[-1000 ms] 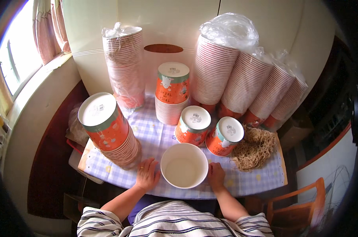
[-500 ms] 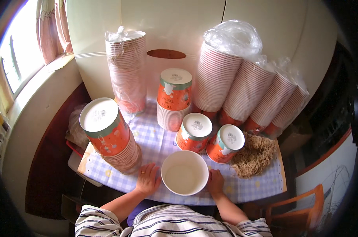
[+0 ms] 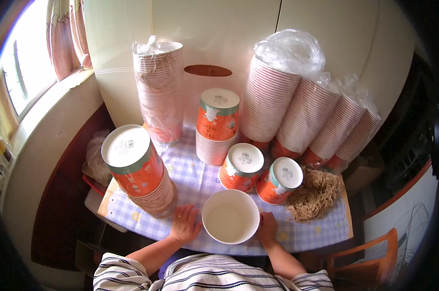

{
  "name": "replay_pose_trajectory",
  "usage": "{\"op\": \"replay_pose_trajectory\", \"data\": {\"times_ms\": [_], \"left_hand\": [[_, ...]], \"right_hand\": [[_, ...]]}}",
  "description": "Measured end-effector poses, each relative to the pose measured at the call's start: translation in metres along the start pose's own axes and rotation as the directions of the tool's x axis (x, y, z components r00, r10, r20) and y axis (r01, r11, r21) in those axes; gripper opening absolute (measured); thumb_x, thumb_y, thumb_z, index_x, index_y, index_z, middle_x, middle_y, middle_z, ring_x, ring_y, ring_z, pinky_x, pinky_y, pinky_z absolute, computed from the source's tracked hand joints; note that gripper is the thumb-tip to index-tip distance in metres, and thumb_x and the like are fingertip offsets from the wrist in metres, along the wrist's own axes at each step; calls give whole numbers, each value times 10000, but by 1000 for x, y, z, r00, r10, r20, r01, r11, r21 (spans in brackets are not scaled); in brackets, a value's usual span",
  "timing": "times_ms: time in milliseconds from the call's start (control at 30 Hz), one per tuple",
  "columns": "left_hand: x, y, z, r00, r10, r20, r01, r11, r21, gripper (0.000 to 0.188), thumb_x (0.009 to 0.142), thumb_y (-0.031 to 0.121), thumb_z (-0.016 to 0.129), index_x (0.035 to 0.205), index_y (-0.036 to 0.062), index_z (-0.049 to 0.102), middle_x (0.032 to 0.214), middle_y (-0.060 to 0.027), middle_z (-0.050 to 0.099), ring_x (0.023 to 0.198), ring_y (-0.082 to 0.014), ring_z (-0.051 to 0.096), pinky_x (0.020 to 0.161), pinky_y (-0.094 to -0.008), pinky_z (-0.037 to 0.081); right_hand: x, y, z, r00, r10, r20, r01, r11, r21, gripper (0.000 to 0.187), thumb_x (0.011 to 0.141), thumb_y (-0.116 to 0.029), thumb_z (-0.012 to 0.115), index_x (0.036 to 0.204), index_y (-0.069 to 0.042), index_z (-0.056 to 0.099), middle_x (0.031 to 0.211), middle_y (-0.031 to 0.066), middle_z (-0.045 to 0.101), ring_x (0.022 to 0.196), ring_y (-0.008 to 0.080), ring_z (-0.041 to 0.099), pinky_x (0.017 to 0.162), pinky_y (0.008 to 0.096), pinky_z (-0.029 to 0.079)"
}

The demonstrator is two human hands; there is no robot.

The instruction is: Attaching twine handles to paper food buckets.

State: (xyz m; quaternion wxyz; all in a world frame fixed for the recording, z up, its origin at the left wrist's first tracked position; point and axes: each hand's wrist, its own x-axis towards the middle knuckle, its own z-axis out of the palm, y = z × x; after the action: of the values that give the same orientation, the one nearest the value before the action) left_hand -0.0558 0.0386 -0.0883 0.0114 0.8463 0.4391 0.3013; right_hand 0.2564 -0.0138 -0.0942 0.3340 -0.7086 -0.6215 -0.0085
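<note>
A white-lined paper tub (image 3: 230, 220) stands upright at the table's front edge, its open mouth facing up and its inside bare. To its left my left hand (image 3: 185, 224) rests on the tablecloth, fingers stretched out and apart, a ring on one finger. It is between this tub and a tall stack of upside-down orange paper tubs (image 3: 141, 174). My right hand (image 3: 267, 228) lies close against the tub's right side with its fingers curled in. Whether it grips anything is hidden. Just beyond stand two upside-down orange tubs, one left (image 3: 243, 167) and one right (image 3: 279, 180).
Behind them is another upside-down tub stack (image 3: 218, 126). Plastic-wrapped stacks stand at the back left (image 3: 159, 92) and back right (image 3: 273, 99). A tangled heap of tan shreds (image 3: 315, 194) lies on the checked tablecloth (image 3: 180, 157). A wooden chair (image 3: 389, 252) stands right.
The whole picture has shifted slightly down and right. My hands and the tubs keep the same places on the table.
</note>
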Motion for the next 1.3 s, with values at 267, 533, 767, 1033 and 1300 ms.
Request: {"op": "replay_pose_trajectory", "data": {"times_ms": [267,533,767,1033,1300], "left_hand": [[4,2,-2,1000,5,13,-5,1000,-11,503,762,292,608,1187,45,500,1247,-170,486,1152,-337,445,1018,-520,278],[3,4,-4,1000,9,11,-9,1000,-1,499,769,287,603,1190,43,496,1252,-169,481,1167,-333,433,1032,-517,262],[3,5,-4,999,-13,31,13,1000,1,506,770,283,605,1201,49,481,1263,-162,469,1186,-329,417,1048,-519,243],[2,5,-3,999,-21,46,22,1000,-13,512,760,275,618,1201,55,478,1273,-155,461,1202,-323,407,1055,-520,236],[1,7,-5,1000,-15,4,14,1000,24,515,760,282,625,1200,55,484,1268,-160,468,1193,-321,417,1048,-507,244]], "right_hand": [[0,2,1,999,-20,-43,22,999,30,119,878,-171,549,906,-64,592,833,125,583,785,328,585,681,446,482],[-2,6,4,999,-38,-35,39,999,16,126,876,-169,551,890,-50,590,816,131,587,760,333,590,673,443,493],[0,3,0,996,-74,-42,75,997,9,138,885,-180,537,898,-56,596,822,142,599,757,337,598,667,455,500],[0,4,0,1000,-19,11,19,1000,-4,171,893,-213,521,909,-60,596,830,145,594,773,345,594,674,467,495],[0,6,2,998,-54,-9,54,998,18,155,885,-203,534,920,-65,595,834,148,594,774,356,594,674,478,491]]}}
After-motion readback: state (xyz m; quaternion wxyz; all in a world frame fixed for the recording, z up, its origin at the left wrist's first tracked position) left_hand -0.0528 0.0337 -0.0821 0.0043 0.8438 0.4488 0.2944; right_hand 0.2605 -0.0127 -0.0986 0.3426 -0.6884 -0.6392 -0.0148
